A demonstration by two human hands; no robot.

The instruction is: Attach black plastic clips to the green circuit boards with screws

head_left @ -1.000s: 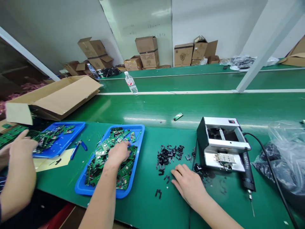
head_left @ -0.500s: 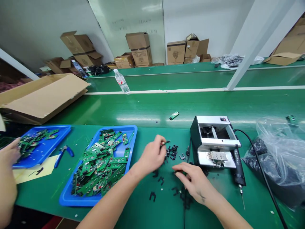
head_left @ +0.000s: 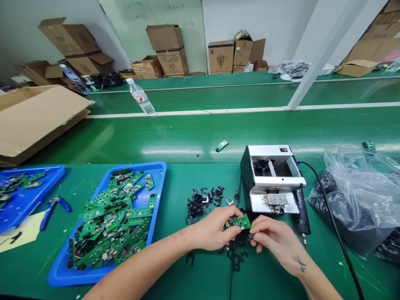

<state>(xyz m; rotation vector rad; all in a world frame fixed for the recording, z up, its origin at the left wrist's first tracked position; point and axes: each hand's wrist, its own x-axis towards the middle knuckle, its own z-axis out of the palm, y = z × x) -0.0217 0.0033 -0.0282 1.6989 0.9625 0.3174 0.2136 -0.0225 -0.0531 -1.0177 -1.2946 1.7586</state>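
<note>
My left hand (head_left: 218,227) grips a small green circuit board (head_left: 239,223) between thumb and fingers, component side up. At the right end of that board, my right hand (head_left: 276,239) pinches a small dark part (head_left: 250,236), mostly hidden by the fingertips. Both hands are above the green bench mat, with loose black plastic clips (head_left: 236,259) scattered beneath them. A larger heap of such clips (head_left: 196,204) lies just beyond my left wrist. To the left, a blue tray (head_left: 158,196) is filled with many circuit boards (head_left: 118,216).
Beyond my right hand stands a silver-and-black bench machine (head_left: 275,181), with an electric screwdriver (head_left: 301,212) beside it. Plastic bags (head_left: 359,191) of black parts sit far right. Blue-handled cutters (head_left: 53,210) and a second blue tray (head_left: 58,177) are at left. A bottle (head_left: 141,98) stands behind.
My left hand has moved right and nearer, turning the circuit board face up; my right hand has come to its end. Another person's hand at the far left has left view. The view has shifted right.
</note>
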